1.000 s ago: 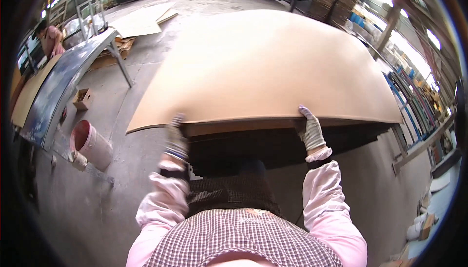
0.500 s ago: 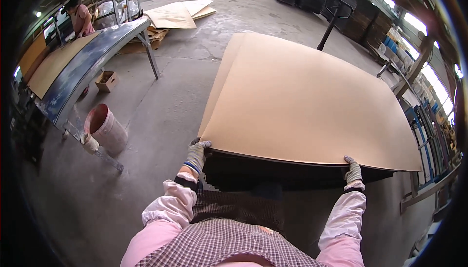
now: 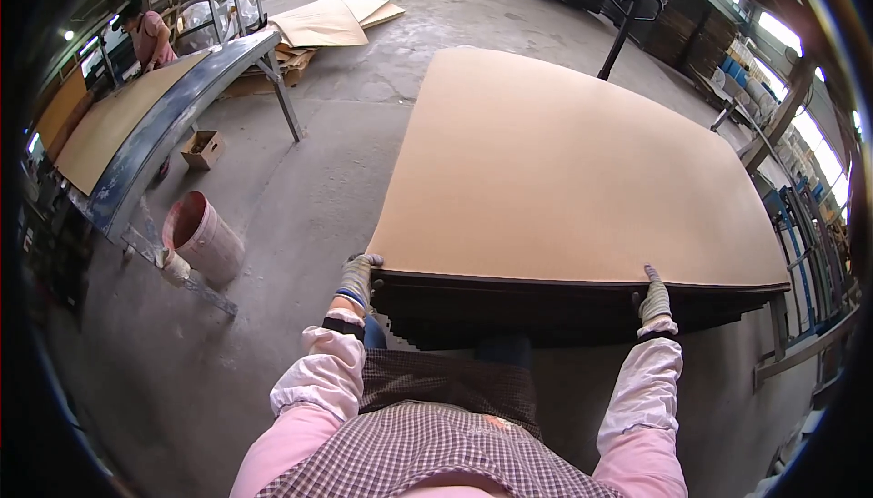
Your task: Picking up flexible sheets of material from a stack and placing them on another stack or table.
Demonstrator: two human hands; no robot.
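A large tan sheet (image 3: 582, 166) with a smooth face lies on top of a stack of dark-edged sheets (image 3: 509, 311) in front of me. My left hand (image 3: 358, 278), in a striped knit glove, grips its near left corner, thumb on the top face. Toward the right of the near edge, my gloved right hand (image 3: 653, 298) holds the sheet with the thumb on top and the other fingers at or below the edge, partly hidden. The sheet's sides roughly line up with the stack beneath.
A pallet-jack handle (image 3: 623, 30) rises behind the stack. To the left stand a long blue-topped table (image 3: 173, 111) carrying another tan sheet, a bucket (image 3: 214, 248) and a cardboard box (image 3: 202, 150). A co-worker (image 3: 150, 39) bends over the table's far side. Metal racks (image 3: 800, 243) line the right.
The tan sheet has shifted left and its near edge has lowered onto the stack. The strip of another sheet along its left side is now covered. Both hands keep hold of the edge.
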